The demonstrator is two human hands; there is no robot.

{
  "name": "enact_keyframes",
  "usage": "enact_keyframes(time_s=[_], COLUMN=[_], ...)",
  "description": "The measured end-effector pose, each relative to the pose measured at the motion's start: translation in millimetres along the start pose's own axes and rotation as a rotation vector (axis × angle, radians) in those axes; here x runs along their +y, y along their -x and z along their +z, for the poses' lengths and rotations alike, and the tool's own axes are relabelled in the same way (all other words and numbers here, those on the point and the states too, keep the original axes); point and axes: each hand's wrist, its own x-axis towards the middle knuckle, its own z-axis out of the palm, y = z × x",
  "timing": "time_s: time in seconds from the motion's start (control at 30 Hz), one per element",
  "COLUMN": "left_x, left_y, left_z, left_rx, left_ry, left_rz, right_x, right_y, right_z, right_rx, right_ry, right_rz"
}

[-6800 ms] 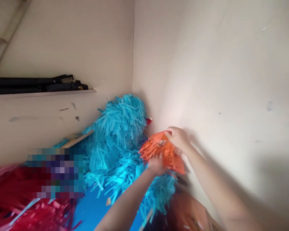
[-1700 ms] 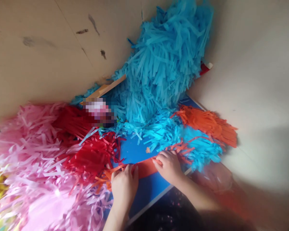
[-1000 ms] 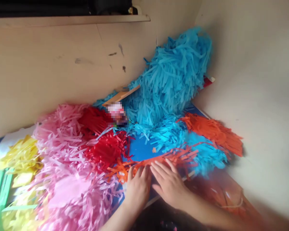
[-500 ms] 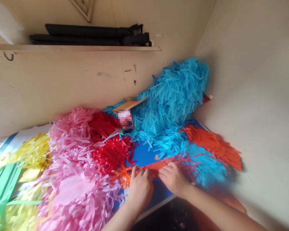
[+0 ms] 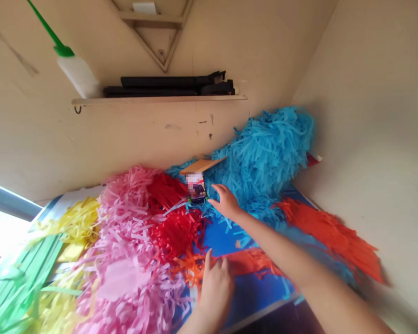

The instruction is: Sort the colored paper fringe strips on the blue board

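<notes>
My left hand point(image 5: 216, 285) rests at the near edge of the blue table, fingers bent onto a strip of orange fringed paper point(image 5: 249, 260); one finger points up, and the fingertips' grip is partly hidden. My right hand point(image 5: 226, 202) is held out over the table with thumb and fingers apart and nothing between them. Just left of it stands a small printed item point(image 5: 196, 186), partly blurred, beneath a tan flat piece point(image 5: 202, 165). Red fringed paper point(image 5: 176, 232) lies left of the orange strip.
A large blue fringed heap point(image 5: 271, 153) leans into the wall corner. Another orange fringed piece point(image 5: 334, 234) lies at right. Pink point(image 5: 125, 246), yellow point(image 5: 80, 220) and green point(image 5: 31, 264) paper cover the left side. Long black objects point(image 5: 167, 86) and a white bottle point(image 5: 77, 74) stand on the shelf point(image 5: 160, 99).
My right hand has let go of the orange strip and moved up and away toward the small printed item. My left hand stays at the strip. The view has tilted up and left.
</notes>
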Motion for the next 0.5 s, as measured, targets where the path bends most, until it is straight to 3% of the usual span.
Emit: enact_keyframes(time_s=[0.1, 0.23, 0.5], left_x=[1.7, 1.0, 0.9], left_y=[3.7, 6.4, 6.8], left_z=[6.0, 12.4, 16.8], left_rx=[0.045, 0.080, 0.084], left_ry=[-0.003, 0.026, 0.042], left_rz=[-0.023, -0.048, -0.056], right_x=[2.4, 6.1, 5.0], right_y=[-43.8, -63.7, -75.9], right_z=[25.0, 42.0, 36.2], right_rx=[0.032, 0.021, 0.008], right_ry=[0.014, 0.012, 0.007], right_rz=[0.053, 0.118, 0.157])
